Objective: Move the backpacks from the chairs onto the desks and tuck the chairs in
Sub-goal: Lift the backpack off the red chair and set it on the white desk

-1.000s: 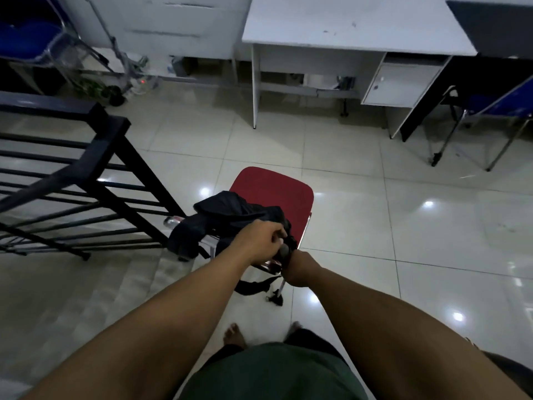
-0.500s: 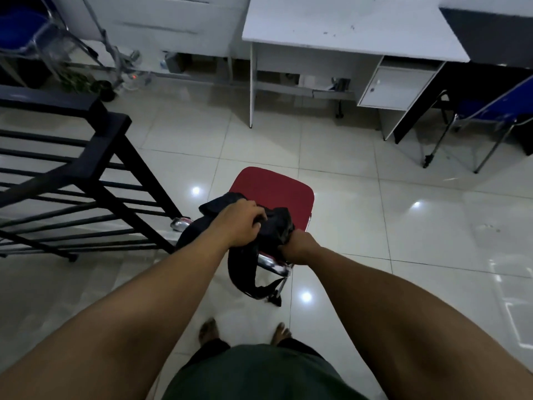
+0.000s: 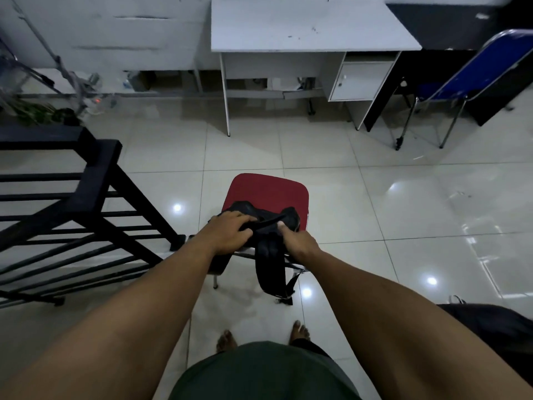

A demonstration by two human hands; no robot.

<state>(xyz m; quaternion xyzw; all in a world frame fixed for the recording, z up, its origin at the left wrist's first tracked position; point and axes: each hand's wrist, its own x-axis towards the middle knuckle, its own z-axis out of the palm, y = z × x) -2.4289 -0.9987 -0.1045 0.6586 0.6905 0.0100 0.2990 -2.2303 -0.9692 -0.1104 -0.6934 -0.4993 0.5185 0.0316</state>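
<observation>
Both my hands are on the black backpack (image 3: 261, 223), which sits on the near edge of the red chair (image 3: 268, 190), right at the back of the seat closest to me. My left hand (image 3: 230, 233) lies over the top left of the bag with the fingers (image 3: 243, 219) curled down into the fabric, so it's got a proper grip on it. My right hand (image 3: 300, 242) is at the right side of the bag, fingers bent and pinching a fold or strap up near the top; only the knuckles and a fingertip or two show, so I can't tell exactly which bit it has. The bag's straps (image 3: 272, 269) hang down behind the seat toward the floor, in a loop between my two forearms.

The chair stands out on the tiled floor (image 3: 375, 203), well apart from the white bench (image 3: 311, 27) straight ahead of it, seat facing that bench. The bench has a small cupboard (image 3: 360, 80) under its right side. Further right there's a blue folding chair (image 3: 473, 76) by a dark bench (image 3: 444, 24). On my left is a black railing (image 3: 86, 186), near the red chair but not touching it. My bare feet (image 3: 227, 340) are on the tiles just behind the chair.
</observation>
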